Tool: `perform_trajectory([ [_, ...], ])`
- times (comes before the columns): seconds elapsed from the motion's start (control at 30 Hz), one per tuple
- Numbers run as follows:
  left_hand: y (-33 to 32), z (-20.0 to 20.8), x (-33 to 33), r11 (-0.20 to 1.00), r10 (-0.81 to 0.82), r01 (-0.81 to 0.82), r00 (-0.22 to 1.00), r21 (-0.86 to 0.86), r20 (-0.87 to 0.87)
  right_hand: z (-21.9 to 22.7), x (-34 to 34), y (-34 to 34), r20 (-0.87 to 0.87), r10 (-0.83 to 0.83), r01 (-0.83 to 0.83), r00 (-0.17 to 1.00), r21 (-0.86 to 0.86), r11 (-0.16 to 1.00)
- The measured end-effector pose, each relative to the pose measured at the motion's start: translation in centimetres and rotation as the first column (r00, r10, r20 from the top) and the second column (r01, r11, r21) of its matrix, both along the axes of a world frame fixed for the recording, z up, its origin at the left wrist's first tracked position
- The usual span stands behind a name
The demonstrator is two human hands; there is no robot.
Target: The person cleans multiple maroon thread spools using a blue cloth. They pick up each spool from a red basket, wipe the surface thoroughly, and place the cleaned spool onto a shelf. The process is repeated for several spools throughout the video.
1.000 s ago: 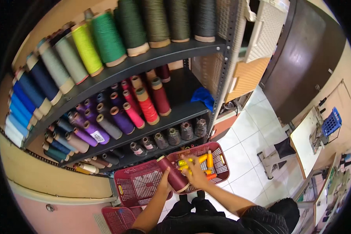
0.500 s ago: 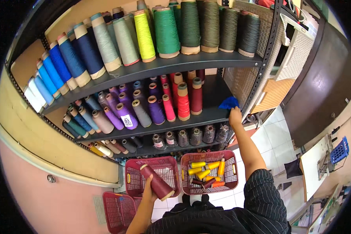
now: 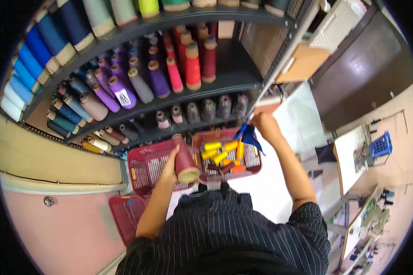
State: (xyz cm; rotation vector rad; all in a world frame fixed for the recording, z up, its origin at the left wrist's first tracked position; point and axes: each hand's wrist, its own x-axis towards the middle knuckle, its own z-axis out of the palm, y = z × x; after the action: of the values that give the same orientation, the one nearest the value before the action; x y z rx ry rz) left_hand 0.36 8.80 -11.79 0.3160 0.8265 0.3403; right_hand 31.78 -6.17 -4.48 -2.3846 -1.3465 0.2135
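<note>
A maroon thread cone (image 3: 184, 158) is gripped in my left hand (image 3: 171, 166), tilted in front of the left red basket (image 3: 140, 158). My right hand (image 3: 265, 124) is closed on a blue cloth (image 3: 248, 137), which hangs down over the far right corner of the right red basket (image 3: 257, 168). In that basket lie several yellow and orange thread cones (image 3: 220, 151) and a few dark maroon ones. Beyond my hands, the middle shelf (image 3: 236, 73) carries purple, grey, pink and red thread cones (image 3: 192, 66), with a bare stretch at its right end.
Blue, grey and green cones (image 3: 48, 46) line the upper shelf. Plastic-wrapped dark cones (image 3: 209, 110) stand on the lower shelf. Another red basket (image 3: 126, 215) sits at lower left. White work tables (image 3: 351, 160) and a blue plastic basket (image 3: 381, 144) are on the right.
My right hand has lifted the blue cloth off the middle shelf and brought it down towards the right basket. The maroon cone stays in my left hand, while the view has tilted downward.
</note>
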Motion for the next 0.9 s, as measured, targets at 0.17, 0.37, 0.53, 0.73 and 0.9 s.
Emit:
perform_trajectory([
  [0.17,0.4,1.5,2.0,0.973,-0.049,0.03,0.996,0.23,0.076,7.1,-4.3,-4.5,-0.008,-0.032,0.033,0.999,0.277,0.96],
  [0.37,0.2,2.5,3.2,0.939,0.021,-0.035,0.999,0.343,0.044,10.4,-8.1,-7.2,-0.129,-0.066,0.127,0.989,0.543,0.83],
  [0.53,-0.1,6.4,3.7,0.972,-0.045,-0.002,0.98,0.236,0.194,11.6,-12.5,-6.9,-0.303,-0.023,0.241,0.953,0.704,0.669],
  [0.73,-1.9,7.2,5.5,0.835,-0.015,-0.258,0.872,0.486,0.49,9.7,-18.8,0.8,-0.097,0.545,-0.269,0.833,0.79,0.551],
  [0.9,-3.5,9.6,3.6,0.584,0.03,-0.379,0.894,0.717,0.448,9.2,-20.6,2.5,0.07,0.319,-0.279,0.945,0.679,0.679],
])
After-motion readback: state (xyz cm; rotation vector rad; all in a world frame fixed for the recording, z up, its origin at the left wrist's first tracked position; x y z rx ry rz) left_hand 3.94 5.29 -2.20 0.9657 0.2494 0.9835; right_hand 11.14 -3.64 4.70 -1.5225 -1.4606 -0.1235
